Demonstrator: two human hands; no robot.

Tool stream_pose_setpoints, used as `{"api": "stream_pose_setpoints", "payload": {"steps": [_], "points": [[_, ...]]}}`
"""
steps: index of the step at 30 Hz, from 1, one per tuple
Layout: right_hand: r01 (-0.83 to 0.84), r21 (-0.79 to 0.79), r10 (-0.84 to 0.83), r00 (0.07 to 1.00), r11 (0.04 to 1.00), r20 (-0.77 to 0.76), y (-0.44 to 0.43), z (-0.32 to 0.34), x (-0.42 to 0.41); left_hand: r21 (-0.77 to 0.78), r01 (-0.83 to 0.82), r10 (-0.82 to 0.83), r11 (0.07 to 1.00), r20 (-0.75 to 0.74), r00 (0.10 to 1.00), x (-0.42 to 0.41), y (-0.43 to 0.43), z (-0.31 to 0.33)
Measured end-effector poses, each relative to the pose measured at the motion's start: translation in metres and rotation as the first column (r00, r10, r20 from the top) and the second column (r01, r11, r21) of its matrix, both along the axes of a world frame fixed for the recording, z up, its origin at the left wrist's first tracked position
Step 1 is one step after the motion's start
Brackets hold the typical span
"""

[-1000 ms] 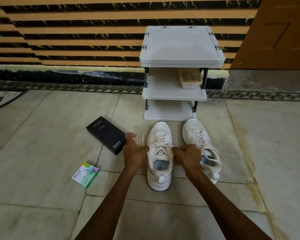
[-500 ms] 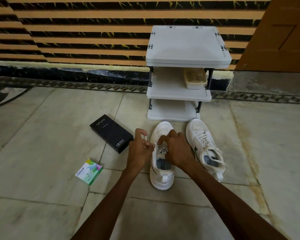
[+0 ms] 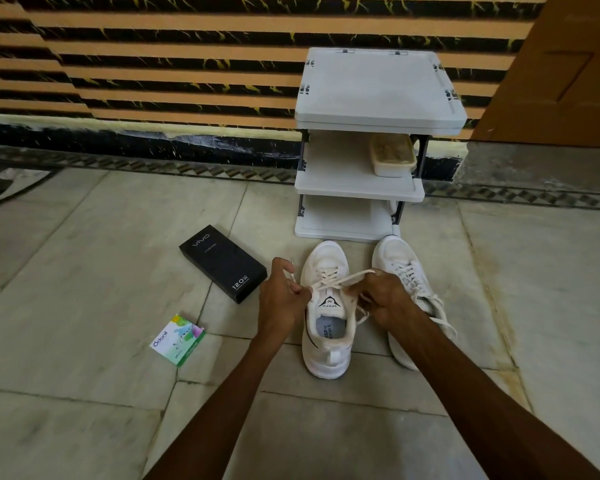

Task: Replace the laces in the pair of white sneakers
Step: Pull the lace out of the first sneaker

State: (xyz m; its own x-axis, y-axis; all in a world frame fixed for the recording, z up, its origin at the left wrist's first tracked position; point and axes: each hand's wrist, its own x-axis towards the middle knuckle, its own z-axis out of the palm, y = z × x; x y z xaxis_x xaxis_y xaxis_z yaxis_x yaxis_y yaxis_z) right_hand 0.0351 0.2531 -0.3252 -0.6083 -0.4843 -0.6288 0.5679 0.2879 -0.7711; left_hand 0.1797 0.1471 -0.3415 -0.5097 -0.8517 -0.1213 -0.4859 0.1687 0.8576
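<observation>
Hands now pulled apart: left hand (image 3: 284,299) at 9 o'clock, right hand (image 3: 383,299) at 3 of the sneaker (image 3: 326,355) on the floor (image 3: 101,271), each pinching the lace (image 3: 347,278) taut, so the bow looks undone and unthreading can start.

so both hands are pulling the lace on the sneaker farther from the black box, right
No. In the head view the left hand and right hand grip the lace of the sneaker nearer the black box, not the farther sneaker.
</observation>
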Motion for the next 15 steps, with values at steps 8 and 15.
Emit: {"api": "stream_pose_setpoints", "payload": {"steps": [8, 15], "points": [[-0.184, -0.306, 0.089, 0.950, 0.934, -0.298, -0.016, 0.000, 0.015, -0.005, 0.059, -0.059, 0.998, 0.025, 0.998, -0.003, 0.000, 0.004], [-0.422, 0.325, 0.444, 0.221, 0.846, -0.869, -0.020, -0.014, 0.008, -0.039, 0.036, -0.034, 0.999, 0.055, 0.998, -0.003, 0.001, 0.006]]}}
